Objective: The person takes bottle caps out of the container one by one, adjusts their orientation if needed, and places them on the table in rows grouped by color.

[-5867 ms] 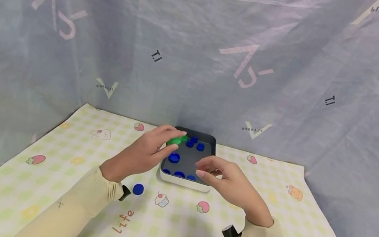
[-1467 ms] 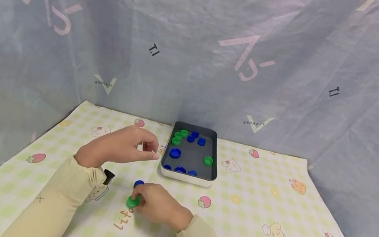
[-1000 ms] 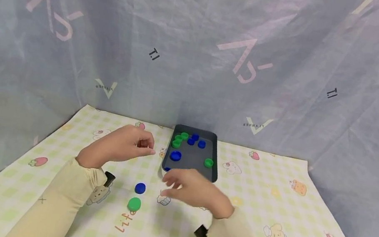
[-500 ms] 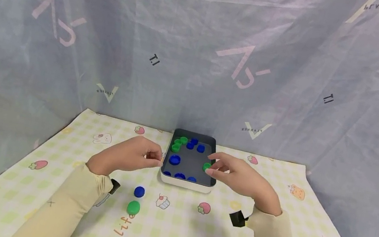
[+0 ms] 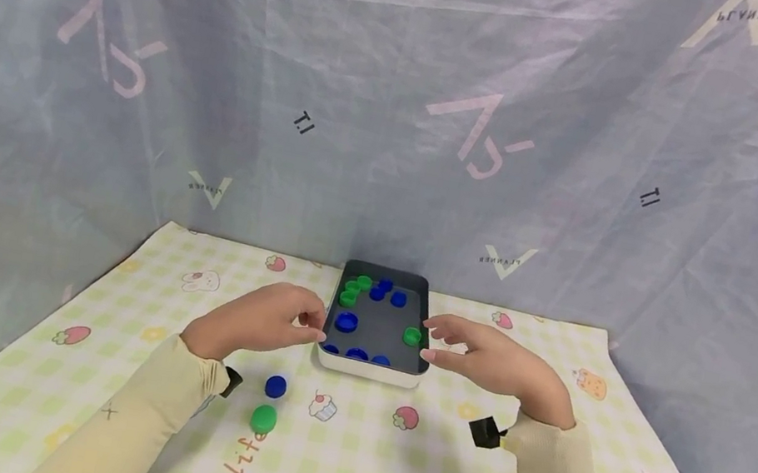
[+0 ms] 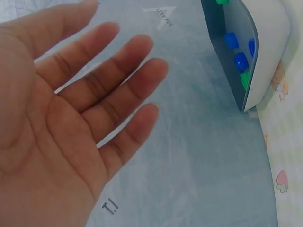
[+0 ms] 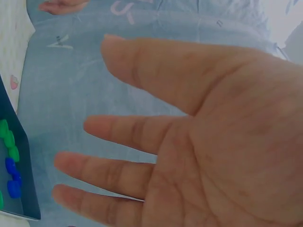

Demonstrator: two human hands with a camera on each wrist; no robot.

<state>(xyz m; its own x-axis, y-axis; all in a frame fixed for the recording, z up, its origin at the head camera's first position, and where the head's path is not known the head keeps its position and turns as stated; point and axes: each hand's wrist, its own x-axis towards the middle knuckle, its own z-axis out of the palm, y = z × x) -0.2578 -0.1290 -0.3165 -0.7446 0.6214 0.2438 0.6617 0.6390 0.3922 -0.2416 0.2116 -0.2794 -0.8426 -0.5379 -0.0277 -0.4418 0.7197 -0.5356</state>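
A dark-lined tray with a white outer side point(image 5: 379, 325) stands at the back of the table with several blue and green bottle caps in it. My left hand point(image 5: 261, 321) is at the tray's left edge, holding nothing. Its palm point(image 6: 52, 127) and spread fingers show in the left wrist view. At the right edge, near a green bottle cap point(image 5: 412, 336) inside, is my right hand point(image 5: 498, 359). Its fingers stretch out without a grip, as the right wrist view shows. On the cloth in front lie a blue bottle cap point(image 5: 275, 387) and, nearer me, a green bottle cap point(image 5: 264, 419).
A checked cloth point(image 5: 353, 469) with printed cakes and strawberries covers the table. Behind it hangs a grey-blue curtain point(image 5: 395, 146), close to the tray's far edge, and it runs along both sides too.
Earlier the left hand held a green cap over the tray. Later the right hand let a green cap go beside the blue one on the cloth, then moved to the tray's right edge.
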